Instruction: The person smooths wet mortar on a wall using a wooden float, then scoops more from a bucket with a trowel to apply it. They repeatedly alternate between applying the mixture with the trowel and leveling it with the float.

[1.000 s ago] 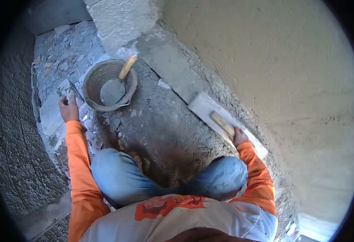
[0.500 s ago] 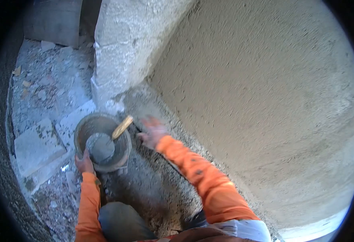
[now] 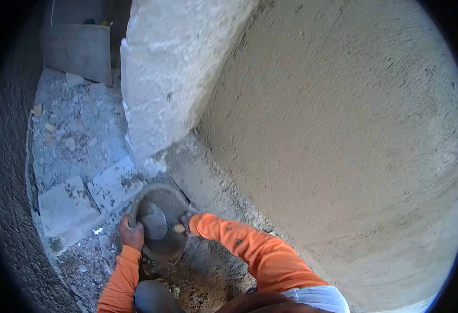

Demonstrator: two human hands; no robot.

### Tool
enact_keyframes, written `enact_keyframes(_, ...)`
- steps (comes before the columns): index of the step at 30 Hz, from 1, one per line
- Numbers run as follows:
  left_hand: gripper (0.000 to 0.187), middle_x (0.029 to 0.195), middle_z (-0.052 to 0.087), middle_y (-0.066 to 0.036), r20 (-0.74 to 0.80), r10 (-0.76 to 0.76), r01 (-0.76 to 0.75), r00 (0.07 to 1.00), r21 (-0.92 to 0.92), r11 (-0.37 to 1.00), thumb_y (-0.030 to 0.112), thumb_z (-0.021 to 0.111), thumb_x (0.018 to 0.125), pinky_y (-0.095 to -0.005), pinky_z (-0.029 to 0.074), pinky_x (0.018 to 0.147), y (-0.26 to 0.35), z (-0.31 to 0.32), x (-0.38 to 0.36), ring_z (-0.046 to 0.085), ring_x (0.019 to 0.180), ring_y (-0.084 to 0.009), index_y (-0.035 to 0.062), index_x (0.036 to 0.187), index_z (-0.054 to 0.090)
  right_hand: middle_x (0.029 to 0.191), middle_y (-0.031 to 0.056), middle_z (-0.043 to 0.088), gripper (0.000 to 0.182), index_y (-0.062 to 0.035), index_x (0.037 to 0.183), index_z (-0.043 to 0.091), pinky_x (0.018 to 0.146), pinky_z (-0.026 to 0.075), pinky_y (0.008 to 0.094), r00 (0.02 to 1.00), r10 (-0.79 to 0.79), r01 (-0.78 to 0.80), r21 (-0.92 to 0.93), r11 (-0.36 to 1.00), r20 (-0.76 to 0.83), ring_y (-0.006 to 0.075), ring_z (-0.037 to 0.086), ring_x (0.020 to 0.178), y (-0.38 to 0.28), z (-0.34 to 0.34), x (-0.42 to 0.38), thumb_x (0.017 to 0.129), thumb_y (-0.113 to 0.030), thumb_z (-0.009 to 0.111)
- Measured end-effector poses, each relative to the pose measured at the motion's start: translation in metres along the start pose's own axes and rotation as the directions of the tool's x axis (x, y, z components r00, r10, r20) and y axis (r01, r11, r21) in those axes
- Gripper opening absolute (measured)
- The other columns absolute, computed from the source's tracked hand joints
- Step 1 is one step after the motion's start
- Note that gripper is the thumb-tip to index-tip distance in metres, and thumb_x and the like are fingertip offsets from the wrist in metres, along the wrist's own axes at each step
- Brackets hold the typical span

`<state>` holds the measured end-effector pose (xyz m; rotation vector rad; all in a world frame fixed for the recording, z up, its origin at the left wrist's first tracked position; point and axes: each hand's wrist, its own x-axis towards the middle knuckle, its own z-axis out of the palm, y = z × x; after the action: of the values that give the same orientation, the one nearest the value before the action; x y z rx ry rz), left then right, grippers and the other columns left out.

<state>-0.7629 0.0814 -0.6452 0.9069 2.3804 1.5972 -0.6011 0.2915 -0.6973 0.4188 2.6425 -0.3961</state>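
Observation:
A round bucket (image 3: 162, 251) with wet grey mortar (image 3: 153, 216) inside stands on the rough floor close to my knees. My left hand (image 3: 131, 235) is closed on its left rim, thumb over the edge. Inside the bucket lies a trowel with a pale wooden handle (image 3: 179, 228); its blade is hard to tell from the mortar. At the right rim, my right hand (image 3: 188, 222) is closed around the outer end of that handle. Its fingers are partly hidden, and whether they also touch the rim cannot be made out.
A freshly rendered wall (image 3: 333, 120) rises on the right, meeting a rough white pillar (image 3: 166, 68). Pale slabs (image 3: 67, 206) and rubble (image 3: 77, 130) cover the floor at left. A grey board (image 3: 77, 52) stands at the back. Another dark, rough wall (image 3: 7, 172) borders the left.
The bucket has moved closer to my body, with my left hand still on its rim. My right hand has come from the floor beside the bucket onto the trowel handle. The view has shifted.

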Motion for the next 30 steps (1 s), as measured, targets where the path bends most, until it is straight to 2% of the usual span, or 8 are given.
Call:
enact_keyframes(3,0.037,0.093,0.056,-0.025,0.062,-0.367,0.372,0.928,-0.13,0.919,0.01,0.056,0.064,-0.0391,0.041,0.081,0.055,-0.015,-0.01,0.053,0.089,-0.0387,-0.0064,0.097,0.054,0.1,0.0149,0.059,0.036,-0.0176,0.116,0.05,0.075,0.044,0.0431,0.996,-0.035,0.033,-0.024,0.999,-0.086,0.0292,0.058,0.09,-0.019,-0.059,-0.061,0.087,-0.038,0.042)
enact_keyframes(11,0.036,0.092,0.053,-0.024,-0.011,-0.037,0.037,0.999,0.003,0.999,0.007,0.055,0.063,-0.0418,0.04,0.082,0.275,-0.109,0.017,0.05,0.09,-0.0413,-0.0076,0.095,0.053,0.095,0.0201,0.059,0.041,-0.0181,0.126,0.043,0.074,0.047,0.0444,0.957,0.147,-0.187,-0.146,0.971,-0.251,0.0373,0.058,0.088,-0.104,-0.214,-0.179,0.087,-0.032,0.042)
enact_keyframes(14,0.035,0.092,0.053,-0.023,0.012,-0.08,0.081,0.997,-0.044,0.996,0.005,0.055,0.062,-0.043,0.04,0.082,0.325,-0.158,0.039,0.05,0.089,-0.0422,-0.0068,0.095,0.053,0.11,0.0171,0.054,0.044,-0.0228,0.126,0.043,0.081,0.043,0.0504,0.951,0.307,-0.293,0.213,0.932,-0.037,0.0371,0.056,0.097,-0.119,-0.218,-0.192,0.086,-0.038,0.045)
enact_keyframes(17,0.036,0.094,0.053,-0.023,0.065,-0.092,0.095,0.994,-0.046,0.994,0.004,0.056,0.062,-0.0432,0.04,0.083,0.368,-0.206,0.048,0.049,0.09,-0.0425,-0.0067,0.096,0.053,0.109,0.0175,0.054,0.044,-0.024,0.127,0.043,0.082,0.043,0.0501,0.989,-0.137,0.131,0.114,0.985,0.05,0.0392,0.056,0.094,-0.142,-0.299,-0.233,0.085,-0.038,0.045)
enact_keyframes(23,0.039,0.098,0.054,-0.023,0.132,0.101,-0.106,0.986,0.032,0.994,0.007,0.059,0.062,-0.0444,0.038,0.088,0.418,-0.246,0.082,0.048,0.096,-0.0416,-0.0052,0.098,0.053,0.111,0.0122,0.057,0.034,-0.0174,0.116,0.053,0.075,0.047,0.0437,0.957,0.283,-0.289,0.102,0.952,0.068,0.0334,0.057,0.092,-0.199,-0.44,-0.247,0.084,-0.028,0.049)
enact_keyframes(25,0.041,0.099,0.054,-0.023,0.145,0.124,-0.132,0.982,0.044,0.99,0.008,0.06,0.061,-0.0447,0.037,0.09,0.422,-0.251,0.091,0.048,0.097,-0.0417,-0.0047,0.1,0.054,0.115,0.0111,0.055,0.031,-0.0148,0.112,0.056,0.079,0.047,0.042,0.96,0.095,-0.103,0.015,0.995,0.265,0.0304,0.056,0.098,-0.186,-0.409,-0.232,0.083,-0.026,0.053)
enact_keyframes(28,0.05,0.113,0.052,-0.026,0.278,0.027,-0.039,0.96,0.04,0.998,0.015,0.061,0.062,-0.0434,0.034,0.097,0.431,-0.275,0.102,0.044,0.108,-0.0427,-0.0043,0.108,0.053,0.113,0.0101,0.055,0.042,-0.0092,0.118,0.052,0.091,0.041,0.039,0.955,-0.228,0.292,0.708,0.643,-0.187,0.0245,0.049,0.111,-0.185,-0.379,-0.254,0.079,-0.024,0.061)
enact_keyframes(30,0.055,0.12,0.049,-0.024,0.256,0.003,-0.034,0.967,0.118,0.992,0.018,0.06,0.067,-0.0423,0.031,0.1,0.428,-0.278,0.106,0.043,0.113,-0.0403,-0.0029,0.117,0.05,0.118,0.015,0.053,0.048,-0.0117,0.121,0.049,0.094,0.037,0.0417,0.996,0.09,-0.088,0.233,0.969,0.004,0.0296,0.047,0.113,-0.198,-0.447,-0.279,0.084,-0.042,0.047)
